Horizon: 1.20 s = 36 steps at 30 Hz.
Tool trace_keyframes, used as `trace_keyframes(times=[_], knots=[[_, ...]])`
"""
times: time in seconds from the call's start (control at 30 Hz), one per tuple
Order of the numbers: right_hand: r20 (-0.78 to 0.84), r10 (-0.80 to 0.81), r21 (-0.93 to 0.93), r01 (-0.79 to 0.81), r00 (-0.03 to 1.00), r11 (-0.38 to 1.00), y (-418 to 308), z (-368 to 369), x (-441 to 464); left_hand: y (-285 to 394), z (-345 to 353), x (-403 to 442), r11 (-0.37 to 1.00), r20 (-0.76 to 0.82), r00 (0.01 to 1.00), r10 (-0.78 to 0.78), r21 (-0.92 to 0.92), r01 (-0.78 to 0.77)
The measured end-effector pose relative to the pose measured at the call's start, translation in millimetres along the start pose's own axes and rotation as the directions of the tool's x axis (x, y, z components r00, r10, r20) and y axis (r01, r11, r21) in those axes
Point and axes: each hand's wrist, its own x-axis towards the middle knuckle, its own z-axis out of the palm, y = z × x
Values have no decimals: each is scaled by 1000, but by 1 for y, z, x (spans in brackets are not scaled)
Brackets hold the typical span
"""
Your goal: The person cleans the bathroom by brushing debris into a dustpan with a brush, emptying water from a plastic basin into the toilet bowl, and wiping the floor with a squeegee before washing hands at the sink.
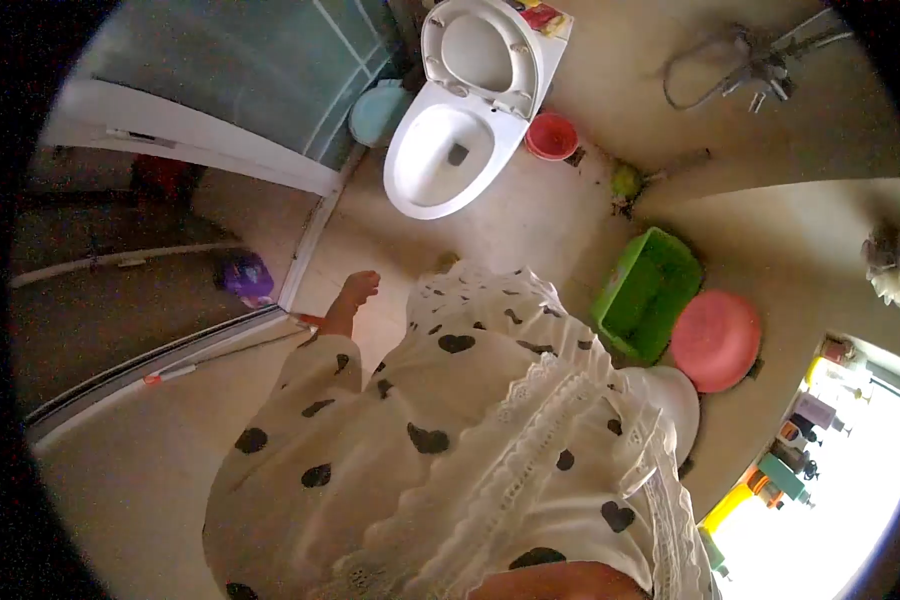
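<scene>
My left hand (361, 287) hangs beside my body above the floor, reaching out from a white sleeve with dark hearts. Its fingers look curled in, and I see nothing held in them. Bare skin (570, 581), perhaps part of my right arm, shows at the bottom edge; my right hand is out of sight. Ahead stands a white toilet (402, 165) with its lid and seat raised. Neither hand touches it.
A red bucket (552, 137) and light-blue bin (378, 114) flank the toilet. Along the right wall are a green basin (635, 290), pink basin (718, 341) and white basin (675, 400). Several bottles (785, 478) line the windowsill. A door track (160, 370) crosses the left.
</scene>
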Motion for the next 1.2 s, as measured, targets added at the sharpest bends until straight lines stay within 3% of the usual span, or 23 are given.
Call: trace_keyframes(times=[0.13, 0.33, 0.4, 0.43, 0.5, 0.57, 0.77, 0.8, 0.87, 0.9, 0.93, 1.0, 1.1, 1.2], knots=[[-14, -8, 28, 8, 1000, 1000, 11, -1, 5, -10, 3, 28, 982, 1, 989, -150, -115, 149], [-48, -49, 102, 54, 998, 993, 31, 0, 13, 7, 30, 22, 980, -29, 980, -197, 23, 197], [-49, -59, 100, 64, 997, 993, 40, -2, 18, 0, 27, 31, 991, -22, 994, -111, 67, 113], [-42, -53, 75, 56, 998, 996, 44, -5, 22, -3, 27, 35, 994, -17, 998, -68, 89, 70], [-1, -32, -30, 32, 999, 999, 48, -18, 32, -5, 35, 41, 987, 5, 990, -138, -86, 138], [30, -62, -134, 65, 998, 989, 54, -29, 42, -10, 45, 45, 977, 21, 986, -167, -128, 169], [110, -266, -398, 288, 958, 871, 67, -36, 53, -35, 65, 69, 978, 31, 991, -130, 170, 123], [2, -30, -177, 30, 1000, 984, -17, -15, -6, -32, 64, 76, 970, 27, 993, -115, 219, 107], [163, -219, -19, 225, 962, 974, -44, -11, -12, -38, 62, 83, 964, 77, 991, -112, 250, 90], [214, -196, 6, 200, 957, 980, -50, -12, 0, -38, 59, 92, 971, 123, 986, -108, 227, 78], [87, -45, -109, 54, 995, 993, -97, 2, -24, -26, 64, 101, 979, 168, 982, -83, 196, 49], [16, -14, -71, 15, 1000, 997, -105, 5, -27, -6, 77, 92, 980, 152, 983, -98, 188, 69], [89, 55, 121, -66, 995, 990, -85, 1, -2, 28, 87, 65, 975, 108, 987, -121, 201, 97], [61, 74, 6, -74, 995, 997, -81, -13, 9, 34, 96, 59, 956, 79, 983, -166, 259, 140]])
